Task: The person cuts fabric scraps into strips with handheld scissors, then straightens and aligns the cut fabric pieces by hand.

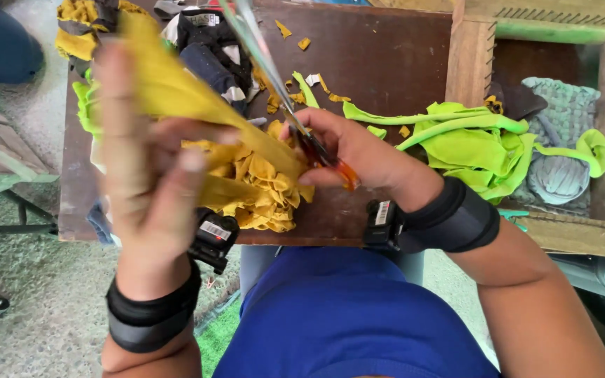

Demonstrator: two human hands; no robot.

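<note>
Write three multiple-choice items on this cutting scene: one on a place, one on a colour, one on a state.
1. Where does the lime green cloth lie?
A. Right of the right hand
B. On the floor
C. Under the left wrist

2. What colour is the cloth held up by the left hand?
A. Red
B. Mustard yellow
C. White

3. What is the right hand doing?
A. Resting flat and empty
B. Gripping scissors
C. Holding a cup

Answers: 1 A, it sprawls across the board toward the wooden box. 2 B, the yellow cloth rises from the fingers. 3 B, its fingers sit in the orange handles.
</note>
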